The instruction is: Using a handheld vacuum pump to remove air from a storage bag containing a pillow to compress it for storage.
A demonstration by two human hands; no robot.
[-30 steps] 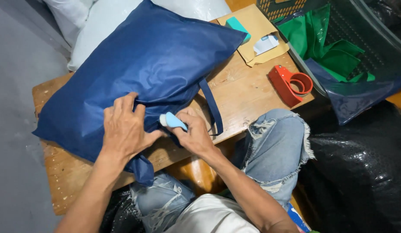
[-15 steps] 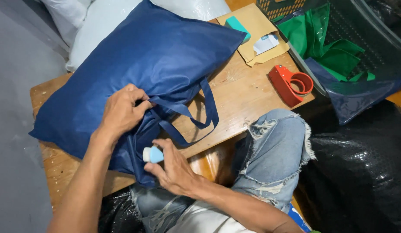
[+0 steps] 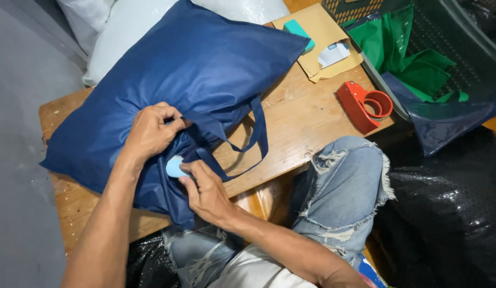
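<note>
A stuffed navy-blue fabric bag [image 3: 194, 69] lies across a low wooden table [image 3: 306, 122], its handles [image 3: 253, 133] trailing toward me. My left hand [image 3: 149, 130] grips bunched fabric at the bag's near edge. Just below it, my right hand [image 3: 205, 189] holds a small light-blue object [image 3: 174, 167] pressed against the same bunched fabric. What the object is cannot be made out.
A red tape dispenser [image 3: 362, 104] sits at the table's right edge. Behind it lie a brown envelope [image 3: 317, 40] with a teal item and a white card. A dark basket [image 3: 440, 58] with green bags stands at right. My knee in torn jeans [image 3: 346, 181] is under the table edge.
My right hand has dropped from the bag's handle area to its near edge with the light-blue object. My left hand closed on the fabric, and the handles now lie spread out.
</note>
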